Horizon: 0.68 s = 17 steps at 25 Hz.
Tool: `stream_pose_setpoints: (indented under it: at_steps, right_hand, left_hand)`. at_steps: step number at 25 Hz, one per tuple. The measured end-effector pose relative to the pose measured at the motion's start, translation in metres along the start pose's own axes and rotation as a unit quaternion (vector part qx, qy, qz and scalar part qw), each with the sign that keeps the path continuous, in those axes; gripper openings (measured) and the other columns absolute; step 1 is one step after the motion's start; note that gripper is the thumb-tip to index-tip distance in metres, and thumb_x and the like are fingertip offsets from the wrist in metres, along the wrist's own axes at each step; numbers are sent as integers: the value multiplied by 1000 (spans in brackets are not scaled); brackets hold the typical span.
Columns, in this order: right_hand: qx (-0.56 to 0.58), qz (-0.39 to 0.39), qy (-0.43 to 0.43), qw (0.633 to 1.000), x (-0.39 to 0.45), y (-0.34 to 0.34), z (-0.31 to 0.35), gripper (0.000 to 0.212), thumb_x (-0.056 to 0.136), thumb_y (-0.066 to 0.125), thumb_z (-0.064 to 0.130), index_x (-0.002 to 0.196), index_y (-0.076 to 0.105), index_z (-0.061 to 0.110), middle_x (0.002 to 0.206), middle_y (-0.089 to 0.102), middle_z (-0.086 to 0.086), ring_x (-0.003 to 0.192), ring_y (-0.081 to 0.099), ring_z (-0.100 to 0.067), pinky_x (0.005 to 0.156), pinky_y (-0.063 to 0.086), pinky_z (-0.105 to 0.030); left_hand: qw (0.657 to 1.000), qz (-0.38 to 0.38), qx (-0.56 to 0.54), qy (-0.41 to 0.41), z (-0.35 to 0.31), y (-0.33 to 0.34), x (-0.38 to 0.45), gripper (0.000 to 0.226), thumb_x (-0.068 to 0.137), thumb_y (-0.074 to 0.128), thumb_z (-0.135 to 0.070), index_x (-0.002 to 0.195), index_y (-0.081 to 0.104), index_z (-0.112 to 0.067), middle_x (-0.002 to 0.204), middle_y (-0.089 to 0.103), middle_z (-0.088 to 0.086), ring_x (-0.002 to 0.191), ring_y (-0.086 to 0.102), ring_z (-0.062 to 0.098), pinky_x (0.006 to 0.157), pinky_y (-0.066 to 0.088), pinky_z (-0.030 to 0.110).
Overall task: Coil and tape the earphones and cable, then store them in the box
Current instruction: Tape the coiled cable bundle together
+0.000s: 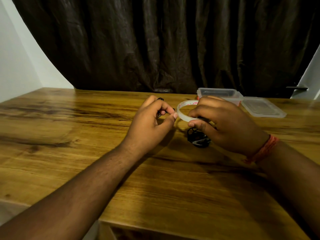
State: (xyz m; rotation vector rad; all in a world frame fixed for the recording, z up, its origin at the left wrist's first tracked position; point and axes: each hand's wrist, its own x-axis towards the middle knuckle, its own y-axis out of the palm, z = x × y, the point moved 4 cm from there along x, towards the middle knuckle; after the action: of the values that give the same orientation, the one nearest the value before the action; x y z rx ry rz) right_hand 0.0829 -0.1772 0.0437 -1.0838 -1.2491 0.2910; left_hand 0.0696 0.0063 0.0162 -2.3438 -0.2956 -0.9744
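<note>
Right hand [225,125] grips tape roll [181,112]; left hand [152,122] pinches its edge; coiled cable [197,137] on desk [86,144].

Looks like a room in a home rather than a workshop or lab. Wood-grain table [69,135] with a warm, streaky veneer, open shelf space beneath its near edge at 6 o'clock. Heavy dark brown curtain [155,40] hanging in deep folds from 10 to 2 o'clock, falling to the table's far edge. Plain white wall [15,66] at 9 o'clock. White door [310,75] with a dark lever handle [297,87] at 3 o'clock. Small clear plastic box [220,94] with its lid [263,108] alongside at 1 o'clock, ordinary household storage. Dim, warm indoor light.
</note>
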Motion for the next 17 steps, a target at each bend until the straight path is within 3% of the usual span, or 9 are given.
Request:
stream_pose_setpoints:
  at_steps: [5, 8, 11, 14, 17]
  right_hand:
    - [6, -6, 1, 1000, -1, -1, 0, 33, 96, 47, 40, 100, 68, 14, 93, 61, 2, 91, 56, -15, 79, 47, -34]
    - [10, -9, -6, 1000, -1, -2, 0, 33, 96, 48, 39, 101, 68, 14, 94, 61, 1, 90, 57, -16, 78, 48, -35]
    - [21, -7, -4, 1000, -1, -2, -3, 32, 96, 48, 39, 101, 68, 14, 93, 60, 1, 88, 56, -16, 76, 47, -34]
    - [69, -12, 2, 998, -2, -3, -8, 29, 95, 51, 35, 98, 68, 12, 89, 59, 0, 85, 56, -16, 75, 45, -34]
    - [115, -4, 29, 993, -3, -3, -16, 27, 94, 51, 35, 94, 68, 13, 88, 59, 1, 84, 55, -14, 74, 44, -31]
  left_hand:
    - [999, 7, -29, -34, 5, -2, 0, 8, 86, 69, -26, 87, 61, -23, 92, 50, -9, 86, 52, 9, 74, 44, 21]
    - [999, 13, -32, -40, 4, -2, 0, 8, 89, 69, -23, 97, 66, -23, 94, 52, -11, 86, 54, 4, 76, 45, 17]
    - [998, 17, -36, -43, 1, -3, 1, 3, 90, 68, -20, 92, 70, -22, 87, 51, -12, 80, 52, 0, 71, 40, 11]
    - [995, 37, -67, -61, 2, -4, 2, 4, 91, 67, -20, 90, 70, -20, 86, 55, -10, 77, 52, 0, 69, 39, 12]
    - [988, 49, -106, -99, 8, -5, 2, 10, 94, 62, -21, 87, 67, -25, 89, 63, -8, 84, 58, 1, 76, 44, 16]
